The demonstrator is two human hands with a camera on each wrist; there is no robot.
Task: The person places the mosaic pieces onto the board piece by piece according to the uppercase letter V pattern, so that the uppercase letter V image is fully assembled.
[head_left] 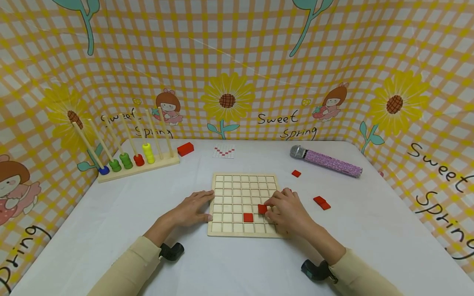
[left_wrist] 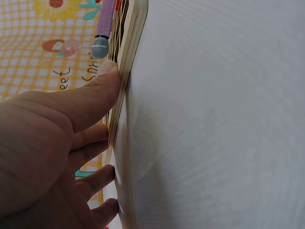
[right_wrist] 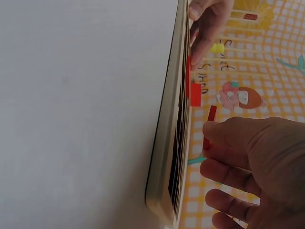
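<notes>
The right hand (head_left: 290, 213) pinches a red square tile (head_left: 262, 209) between thumb and fingertips, just above the wooden grid board (head_left: 244, 235) and clear of its surface. I see the tile lying nearly parallel to the board, broad face up; its sides look equal, and its free part juts past the fingertips toward the board's left edge. Against that edge rest the left hand's (head_left: 190, 210) thumb and extended fingers, gripping nothing. A second red tile (head_left: 248, 218) occupies a cell near the board's near edge.

Board (head_left: 237, 200) ctr w/ tile (head_left: 248, 217) on; abacus (head_left: 140, 168) behind L, mic (head_left: 329, 161) behind R, card (head_left: 224, 151) btwn.
</notes>
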